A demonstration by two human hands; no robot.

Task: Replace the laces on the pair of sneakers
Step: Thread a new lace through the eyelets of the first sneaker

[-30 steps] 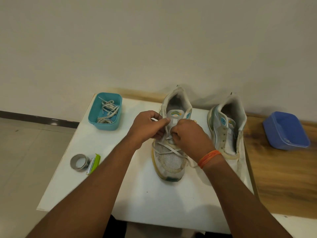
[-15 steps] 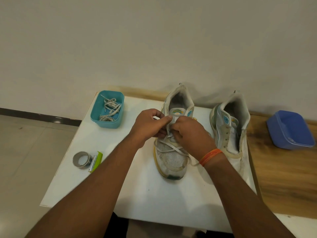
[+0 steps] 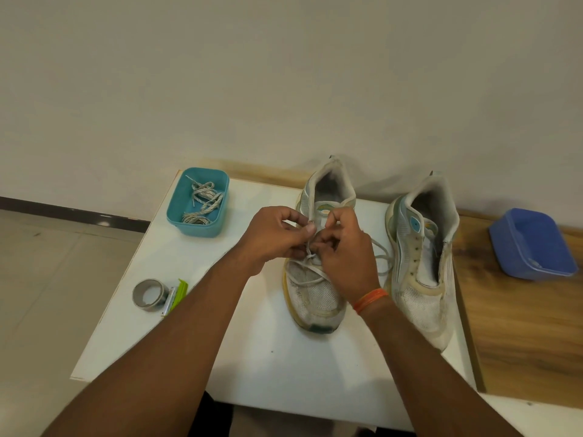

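Fingers of left hand (image 3: 271, 236) curled, pinching thin white lace (image 3: 307, 272) above tongue of worn white mesh sneaker (image 3: 317, 288); fingers of right hand (image 3: 345, 253) curled too, pinching same lace just beside. Sneaker sits mid white tabletop (image 3: 284, 373), toe toward person. Lace loops trail right toward second white sneaker (image 3: 419, 266), unlaced, standing just beside. Teal plastic tub (image 3: 179, 212) with old grey laces (image 3: 202, 203) at table's far left corner. Grey tape roll (image 3: 149, 294), green-handled cutter (image 3: 176, 296) near left edge. Blue plastic tub (image 3: 533, 244) on wooden surface, far right.
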